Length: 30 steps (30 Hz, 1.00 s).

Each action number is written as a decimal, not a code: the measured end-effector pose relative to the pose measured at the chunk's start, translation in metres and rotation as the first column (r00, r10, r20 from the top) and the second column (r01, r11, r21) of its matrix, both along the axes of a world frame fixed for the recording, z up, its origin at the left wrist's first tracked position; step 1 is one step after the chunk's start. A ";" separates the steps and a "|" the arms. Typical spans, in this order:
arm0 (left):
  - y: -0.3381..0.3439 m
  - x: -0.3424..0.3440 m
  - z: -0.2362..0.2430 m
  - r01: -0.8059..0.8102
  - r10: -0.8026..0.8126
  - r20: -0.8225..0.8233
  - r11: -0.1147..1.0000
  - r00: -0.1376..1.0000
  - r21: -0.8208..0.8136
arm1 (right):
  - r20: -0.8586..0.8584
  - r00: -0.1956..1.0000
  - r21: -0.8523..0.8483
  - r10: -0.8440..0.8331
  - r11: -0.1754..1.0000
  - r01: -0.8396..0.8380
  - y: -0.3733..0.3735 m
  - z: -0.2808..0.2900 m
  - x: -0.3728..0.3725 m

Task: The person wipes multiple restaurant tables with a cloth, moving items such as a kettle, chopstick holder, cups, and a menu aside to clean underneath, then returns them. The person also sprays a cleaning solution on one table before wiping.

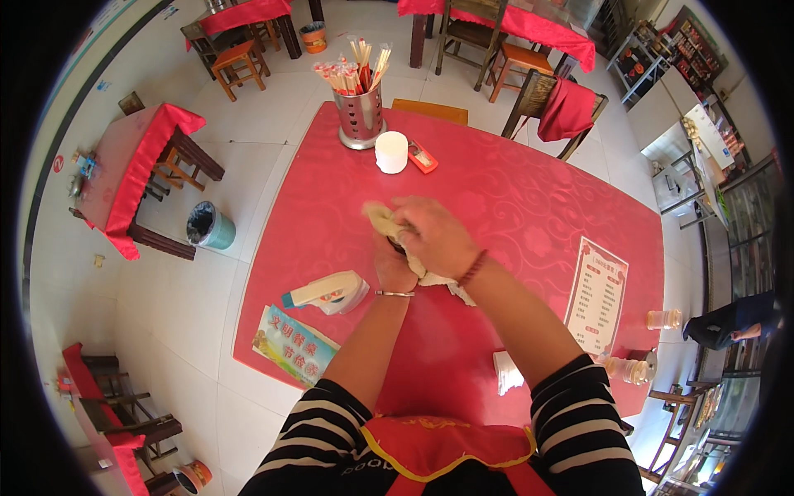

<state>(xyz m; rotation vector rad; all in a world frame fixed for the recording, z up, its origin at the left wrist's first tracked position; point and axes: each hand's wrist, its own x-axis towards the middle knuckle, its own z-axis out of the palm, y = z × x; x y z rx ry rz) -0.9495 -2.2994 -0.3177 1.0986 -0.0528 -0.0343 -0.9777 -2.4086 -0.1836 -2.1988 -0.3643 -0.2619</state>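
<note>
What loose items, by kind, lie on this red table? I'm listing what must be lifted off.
Chopstick holder: 1
White roll: 1
Small orange box: 1
Spray bottle: 1
Printed sheets: 2
Cloth in the hands: 1
Total: 7

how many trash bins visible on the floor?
3. A teal bin left of the near table, an orange bin by the far top table, and one at bottom left, partly cut off. Others may be hidden behind furniture.
</note>
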 end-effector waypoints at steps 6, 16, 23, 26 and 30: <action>0.004 -0.015 -0.019 -0.074 0.044 0.111 0.959 0.993 0.275 | -0.017 0.991 -0.039 -0.131 0.991 0.130 0.023 -0.018 0.008; 0.004 -0.016 -0.020 -0.051 -0.016 0.187 0.935 0.982 0.351 | -0.125 0.874 -0.223 -0.469 0.872 0.436 0.023 -0.028 0.021; 0.010 -0.034 0.015 -0.132 0.058 0.145 0.803 0.988 0.581 | -0.313 0.738 -0.334 -0.598 0.796 0.504 -0.083 -0.023 -0.019; 0.004 -0.028 0.025 -0.256 0.184 0.183 0.790 0.966 0.557 | -0.184 0.828 -0.424 -0.529 0.803 0.419 -0.085 -0.022 -0.052; -0.002 -0.002 0.030 -0.407 0.403 0.126 0.759 0.907 0.509 | -0.105 0.974 -0.744 -0.199 0.665 0.056 -0.061 -0.052 -0.108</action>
